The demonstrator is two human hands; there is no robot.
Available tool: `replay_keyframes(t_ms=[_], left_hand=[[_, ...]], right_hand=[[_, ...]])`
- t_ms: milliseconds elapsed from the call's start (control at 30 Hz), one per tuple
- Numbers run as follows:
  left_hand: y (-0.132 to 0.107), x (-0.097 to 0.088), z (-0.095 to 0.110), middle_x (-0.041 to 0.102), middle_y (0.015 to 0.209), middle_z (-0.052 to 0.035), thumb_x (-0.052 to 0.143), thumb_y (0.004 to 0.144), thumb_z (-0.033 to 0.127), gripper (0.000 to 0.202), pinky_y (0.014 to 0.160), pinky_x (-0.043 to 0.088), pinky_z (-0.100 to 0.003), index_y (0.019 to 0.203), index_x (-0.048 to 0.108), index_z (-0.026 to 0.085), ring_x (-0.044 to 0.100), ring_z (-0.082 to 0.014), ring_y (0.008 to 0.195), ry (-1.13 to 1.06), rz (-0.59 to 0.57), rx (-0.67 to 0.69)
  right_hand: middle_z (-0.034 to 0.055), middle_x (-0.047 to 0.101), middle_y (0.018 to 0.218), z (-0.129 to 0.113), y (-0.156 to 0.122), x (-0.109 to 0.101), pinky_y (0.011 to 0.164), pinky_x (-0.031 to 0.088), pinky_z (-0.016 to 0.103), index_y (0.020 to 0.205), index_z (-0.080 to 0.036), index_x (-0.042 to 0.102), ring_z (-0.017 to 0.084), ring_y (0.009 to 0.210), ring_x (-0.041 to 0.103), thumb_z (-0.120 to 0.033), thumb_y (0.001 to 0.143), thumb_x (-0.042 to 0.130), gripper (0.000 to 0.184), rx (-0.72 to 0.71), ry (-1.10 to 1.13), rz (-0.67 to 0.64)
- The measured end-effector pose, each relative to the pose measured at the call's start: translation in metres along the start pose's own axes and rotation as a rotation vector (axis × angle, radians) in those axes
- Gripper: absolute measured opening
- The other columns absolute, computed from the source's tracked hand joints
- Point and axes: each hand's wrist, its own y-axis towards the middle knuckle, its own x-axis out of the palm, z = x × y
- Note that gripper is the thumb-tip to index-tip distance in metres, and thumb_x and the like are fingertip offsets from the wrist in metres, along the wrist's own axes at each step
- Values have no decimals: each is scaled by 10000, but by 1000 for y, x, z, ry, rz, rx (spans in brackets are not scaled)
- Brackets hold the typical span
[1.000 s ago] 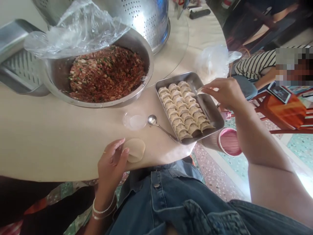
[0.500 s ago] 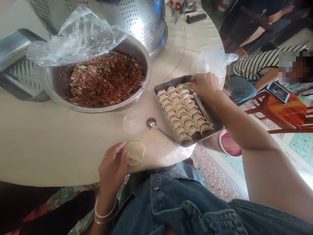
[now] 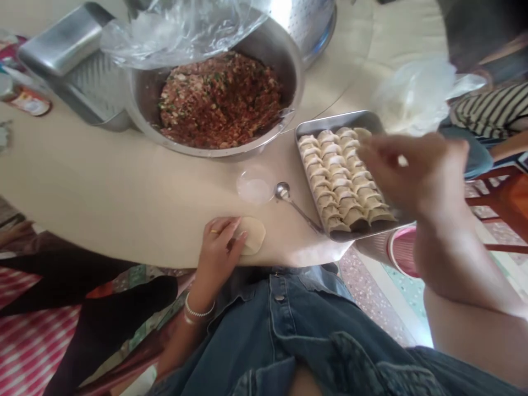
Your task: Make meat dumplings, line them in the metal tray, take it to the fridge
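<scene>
Left hand (image 3: 218, 242): thumb and fingers pinching the left edge of a wrapper (image 3: 256, 235); wrapper round, without long axis, near the table's (image 3: 124, 187) front edge; probably light, limp, tearable, best held by the rim; dumplings (image 3: 342, 179): three rows in a metal tray (image 3: 336, 121), running near to far, each crescent's long axis crosswise; likely soft, best lifted by the sealed edge; right hand (image 3: 429, 170): at the tray's right side, blurred, its grip impossible to judge.

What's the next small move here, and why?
Probably move the right hand to the spoon, once free of the dumpling beside it; blur hides whether it grips that. The left hand touches a wrapper showing no filling, and the spoon lies untouched beside the tray.
</scene>
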Motion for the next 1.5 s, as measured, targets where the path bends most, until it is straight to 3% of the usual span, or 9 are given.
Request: replay_keyframes(t_ms=[133, 233, 433, 700, 933, 1100, 1233, 1367, 1500], left_hand=[[3, 1, 3, 668, 1065, -115, 581, 902, 293, 293, 937, 500, -445, 1152, 672, 171, 574, -253, 1045, 26, 40, -37], [4, 1, 3, 669, 995, -107, 549, 918, 253, 243, 899, 515, -417, 1085, 696, 154, 578, -234, 984, 27, 63, -18], [-1, -2, -1, 671, 997, -86, 563, 909, 174, 195, 884, 535, -361, 1054, 693, 161, 598, -197, 984, -54, 89, 39], [0, -1, -4, 674, 1061, -98, 631, 872, 239, 269, 914, 540, -399, 1131, 656, 172, 607, -220, 1028, -113, 103, 12], [0, -10, -9, 685, 1194, -94, 617, 866, 175, 185, 962, 543, -422, 989, 729, 255, 622, -228, 1165, -347, -31, 203], [-1, -25, 0, 757, 1091, -70, 602, 852, 113, 267, 891, 582, -315, 1059, 720, 234, 719, -193, 1012, -675, -173, 29], [4, -30, 8, 744, 1146, -23, 638, 788, 100, 384, 987, 544, -357, 1125, 724, 264, 688, -221, 1094, -793, -15, -307], [12, -30, 10, 738, 1162, -49, 709, 783, 257, 272, 1024, 520, -386, 1049, 763, 244, 660, -256, 1148, -1044, 112, -579], [16, -31, 6, 773, 1026, -101, 775, 702, 379, 301, 751, 610, -307, 939, 786, 194, 727, -248, 933, -1324, 124, -776]], right_hand=[[-21, 709, 744, -70, -63, 5, 544, 529, 353, 1127, -371, 651, 192, 647, 653, -256, 838, 647, 310, -394, 541, -160], [54, 715, 1007, -113, -85, 46, 744, 605, 364, 1240, -289, 607, 211, 891, 685, -253, 907, 557, 339, -344, 654, -333], [116, 663, 1092, -138, -89, 105, 835, 586, 477, 1234, -248, 621, 287, 1011, 639, -345, 889, 585, 361, -219, 575, -243], [37, 673, 955, -142, -86, 100, 720, 592, 419, 976, -346, 708, 221, 861, 647, -250, 894, 571, 186, -184, 603, -113], [-47, 723, 985, -131, -81, 47, 656, 631, 384, 1351, -525, 461, 211, 818, 704, -239, 850, 625, 600, -390, 762, -177], [-32, 661, 837, -94, -29, 14, 540, 536, 360, 1339, -501, 474, 174, 616, 591, -326, 784, 724, 633, -164, 607, 110], [7, 656, 796, -81, 44, 14, 660, 506, 302, 1351, -263, 536, 127, 652, 550, -441, 856, 645, 538, -296, 428, -59], [47, 699, 867, -93, 93, 22, 778, 496, 297, 1133, -236, 684, 153, 823, 635, -382, 951, 513, 289, -423, 271, -138], [10, 697, 781, -97, 119, 28, 730, 491, 274, 1387, -220, 482, 146, 739, 643, -356, 818, 721, 632, -221, 195, -144]])
